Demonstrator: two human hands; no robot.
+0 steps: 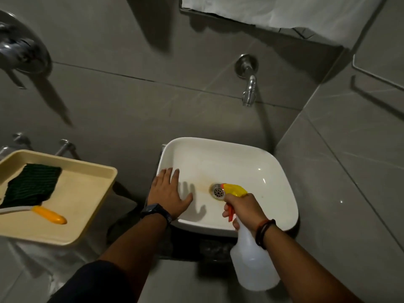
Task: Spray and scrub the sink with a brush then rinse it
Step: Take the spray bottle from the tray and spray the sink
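A small white sink (251, 162) sits against the grey tiled wall, with a rusty stain around its metal drain (218, 191). My right hand (244, 207) grips a translucent spray bottle (253, 261) by the neck, with its yellow nozzle over the drain and a finger on the orange trigger. Flat on the sink's left rim rests my left hand (168, 191), fingers spread and holding nothing. A brush (32, 189) with dark green bristles and a yellow handle lies in a beige tray (87, 193) to the left.
A chrome tap (249, 92) juts from the wall above the sink. A larger chrome fitting (19, 49) is mounted at upper left. A tiled side wall closes in on the right. A white cloth (284, 12) hangs at the top.
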